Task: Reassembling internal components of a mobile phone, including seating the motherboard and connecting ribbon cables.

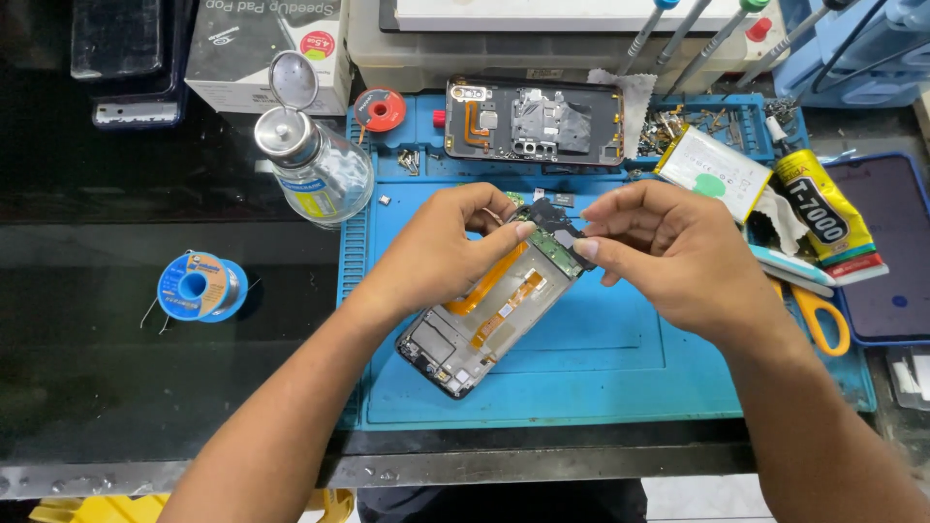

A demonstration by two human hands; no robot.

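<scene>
Both hands at work over a blue repair mat (601,378) on the dark surface (116,387). Left hand (441,247) clamped on the upper edge of an opened phone frame (484,324), fingertips pressed together against the rim; frame tilted, lower end down on the mat just below that grip, upper end raised between the two hands. Right hand (668,257) pinched shut on a small dark board piece (562,221) at the frame's top corner, thumb and forefinger meeting on it. Orange flex ribbons (499,291) exposed along the middle of the frame, directly under the left fingers. Likely a light, thin, stiff shell, fragile where the ribbons and the green board strip lie bare; best taken by the metal side rails, never by the ribbons or connectors. Small piece probably featherweight and easily dropped, so a fingertip pinch at its edges suits. Beyond the hands, a second phone back (533,121) with bare internals; to the left of the left grip, a glass solvent bottle (315,165) and a solder spool (199,286); to the right of the right grip, a glue tube (819,213) and yellow-handled scissors (819,315).
</scene>
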